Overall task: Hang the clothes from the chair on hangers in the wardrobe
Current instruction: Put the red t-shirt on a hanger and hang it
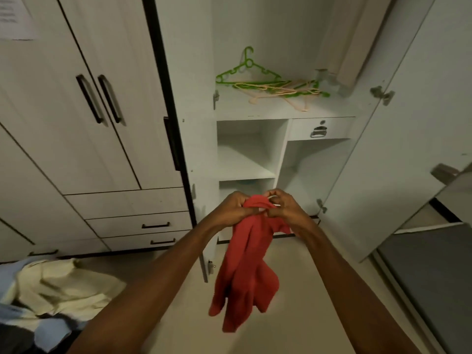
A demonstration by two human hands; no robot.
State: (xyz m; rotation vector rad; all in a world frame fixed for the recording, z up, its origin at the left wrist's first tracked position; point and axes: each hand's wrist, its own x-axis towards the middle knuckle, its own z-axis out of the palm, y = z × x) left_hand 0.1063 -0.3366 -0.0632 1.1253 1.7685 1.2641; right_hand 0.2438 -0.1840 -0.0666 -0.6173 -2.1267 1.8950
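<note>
A red garment [245,272] hangs limp in front of the open white wardrobe [245,162]. My left hand [233,208] and my right hand [284,205] both pinch its top edge, close together; a thin pale piece shows at my right fingers, and I cannot tell what it is. On the wardrobe's upper shelf lies a heap of hangers: a green hanger [246,71] leans upright, and cream hangers [281,94] lie tangled beside it. At the lower left lie more clothes: a cream shirt [69,284] and a light blue garment [48,333].
The wardrobe's right door [408,149] stands open at the right. A closed wardrobe [76,123] with black handles and drawers fills the left. Inside are small shelves and a drawer [320,129] with a metal pull. A dark mat [431,277] lies at the right.
</note>
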